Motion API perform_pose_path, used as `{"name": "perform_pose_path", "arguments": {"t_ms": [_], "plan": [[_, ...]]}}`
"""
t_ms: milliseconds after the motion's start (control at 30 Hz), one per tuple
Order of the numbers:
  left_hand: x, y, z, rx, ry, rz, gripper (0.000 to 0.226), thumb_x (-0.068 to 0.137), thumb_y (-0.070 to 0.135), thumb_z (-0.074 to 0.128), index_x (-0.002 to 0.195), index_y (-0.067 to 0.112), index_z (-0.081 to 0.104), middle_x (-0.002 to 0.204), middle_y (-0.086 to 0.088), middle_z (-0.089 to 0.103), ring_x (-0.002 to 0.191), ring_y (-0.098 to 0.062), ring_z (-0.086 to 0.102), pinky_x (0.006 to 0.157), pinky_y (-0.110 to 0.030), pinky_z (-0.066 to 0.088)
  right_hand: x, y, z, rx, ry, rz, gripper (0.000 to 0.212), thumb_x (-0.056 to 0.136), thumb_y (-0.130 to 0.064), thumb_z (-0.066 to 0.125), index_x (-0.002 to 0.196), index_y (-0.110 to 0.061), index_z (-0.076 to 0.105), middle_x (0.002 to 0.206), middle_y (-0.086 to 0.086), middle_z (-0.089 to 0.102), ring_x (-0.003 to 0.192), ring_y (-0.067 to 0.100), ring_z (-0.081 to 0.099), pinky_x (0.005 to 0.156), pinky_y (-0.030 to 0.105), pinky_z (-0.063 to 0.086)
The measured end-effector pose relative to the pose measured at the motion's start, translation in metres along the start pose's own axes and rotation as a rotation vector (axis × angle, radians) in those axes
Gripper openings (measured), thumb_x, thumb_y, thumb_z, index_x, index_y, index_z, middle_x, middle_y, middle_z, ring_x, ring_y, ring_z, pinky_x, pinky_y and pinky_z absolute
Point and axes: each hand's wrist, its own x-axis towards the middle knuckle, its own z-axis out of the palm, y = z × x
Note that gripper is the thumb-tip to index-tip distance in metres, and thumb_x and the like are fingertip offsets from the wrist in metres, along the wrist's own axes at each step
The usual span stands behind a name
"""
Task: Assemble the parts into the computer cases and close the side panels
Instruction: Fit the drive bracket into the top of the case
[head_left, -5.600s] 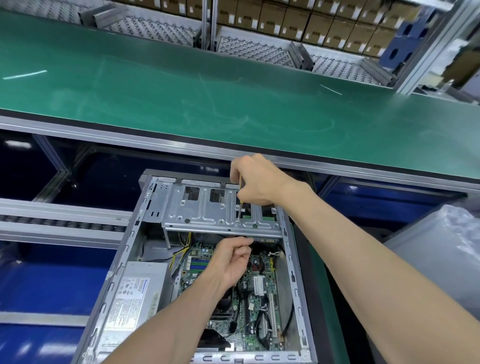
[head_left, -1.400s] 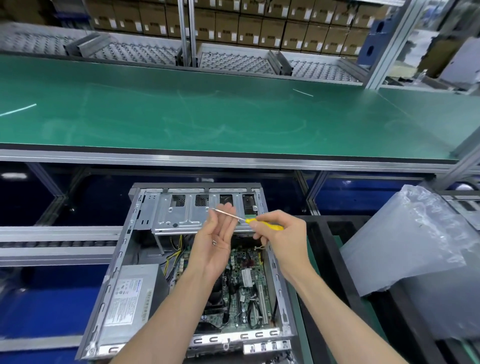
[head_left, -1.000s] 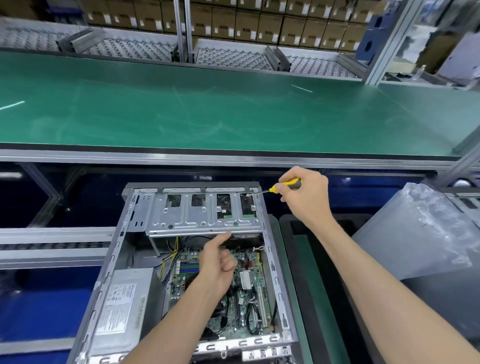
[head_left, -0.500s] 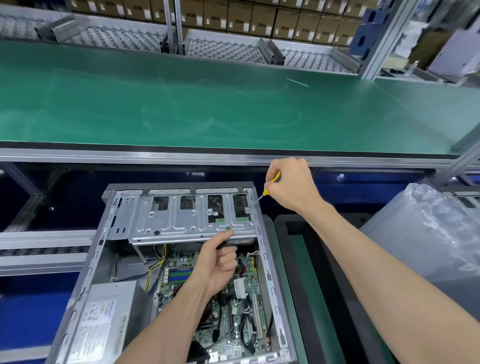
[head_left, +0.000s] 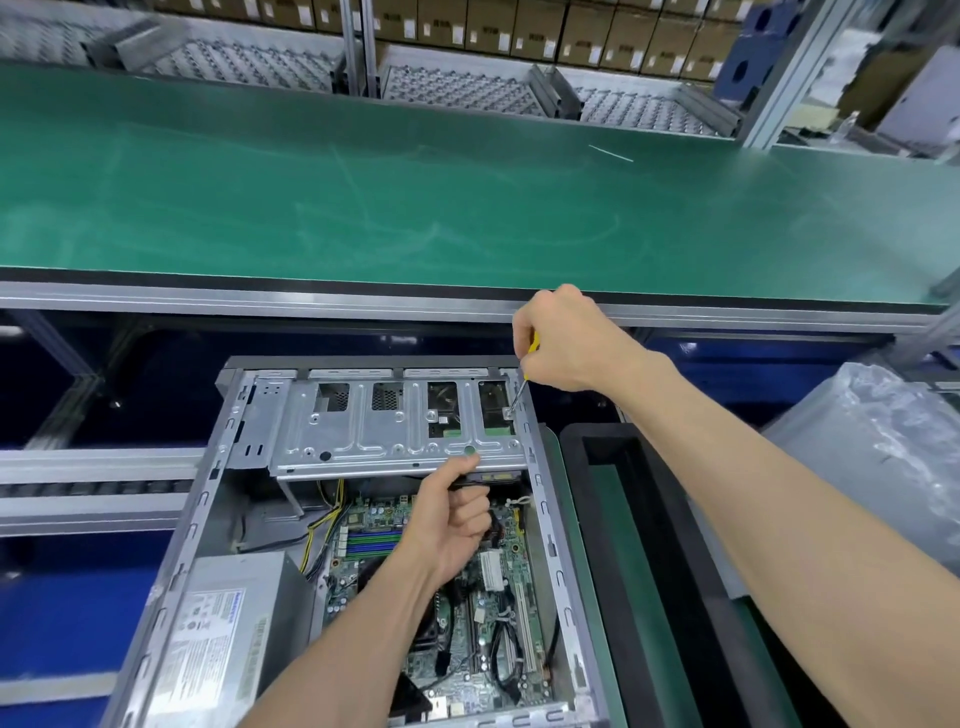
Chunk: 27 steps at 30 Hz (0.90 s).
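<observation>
With my right hand (head_left: 558, 338) clamped on the screwdriver (head_left: 521, 387) at the drive cage (head_left: 363, 431) in the open case (head_left: 540, 519), left hand (head_left: 452, 519) curled steadying, a tilted tip could slip off the screw.

Right hand (head_left: 563, 340) raised, fingers curled tight round a thin tool, knuckles up, forearm running in from lower right. Left hand (head_left: 454, 514) lower, fist loosely curled, thumb (head_left: 457, 465) stretched up and pressing forward; forearm comes from bottom centre.
</observation>
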Motion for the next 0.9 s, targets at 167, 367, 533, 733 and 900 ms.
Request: {"name": "perform_pose_path", "arguments": {"t_ms": [167, 367, 533, 733, 900], "plan": [[0.003, -0.001, 0.001, 0.021, 0.029, -0.02, 0.068, 0.07, 0.018, 0.077, 0.129, 0.004, 0.048, 0.061, 0.007, 0.014, 0.043, -0.008, 0.012, 0.035, -0.02, 0.015, 0.006, 0.001, 0.005, -0.052, 0.082, 0.019, 0.013, 0.09, -0.026, 0.065, 0.085, -0.014, 0.063, 0.079, 0.002, 0.045, 0.088, 0.033, 0.053, 0.069, 0.036, 0.042], [0.005, -0.001, -0.002, 0.021, -0.018, -0.018, 0.054, 0.07, 0.018, 0.076, 0.113, 0.009, 0.043, 0.058, 0.008, 0.016, 0.041, -0.007, 0.013, 0.034, -0.019, 0.015, 0.008, -0.004, 0.001, -0.055, 0.015, -0.057, 0.012, 0.076, -0.008, 0.066, 0.083, -0.017, 0.064, 0.09, 0.005, 0.063, 0.088, 0.029, 0.059, 0.068, 0.031, 0.046], [0.005, -0.002, -0.003, 0.01, -0.059, -0.001, 0.038, 0.074, 0.017, 0.073, 0.081, 0.022, 0.036, 0.059, 0.009, 0.017, 0.041, -0.006, 0.014, 0.034, -0.02, 0.015, 0.01, -0.009, 0.004, -0.237, 0.105, -0.039, 0.017, 0.088, -0.028, 0.064, 0.086, -0.013, 0.057, 0.079, 0.004, 0.048, 0.078, 0.033, 0.053, 0.069, 0.037, 0.045], [0.006, -0.002, -0.004, 0.016, -0.068, -0.005, 0.035, 0.077, 0.017, 0.072, 0.075, 0.022, 0.037, 0.059, 0.009, 0.018, 0.041, -0.006, 0.015, 0.034, -0.02, 0.015, 0.013, -0.007, 0.003, -0.124, 0.055, -0.052, 0.008, 0.087, -0.018, 0.063, 0.089, -0.01, 0.061, 0.084, 0.008, 0.052, 0.088, 0.035, 0.056, 0.071, 0.039, 0.049], [0.007, -0.002, -0.005, 0.007, -0.06, -0.014, 0.035, 0.077, 0.016, 0.071, 0.076, 0.022, 0.036, 0.058, 0.009, 0.018, 0.04, -0.006, 0.016, 0.033, -0.02, 0.016, 0.012, -0.004, 0.005, -0.065, 0.046, -0.064, 0.015, 0.081, -0.024, 0.068, 0.09, -0.017, 0.058, 0.082, 0.002, 0.055, 0.084, 0.03, 0.056, 0.07, 0.037, 0.048]]}}
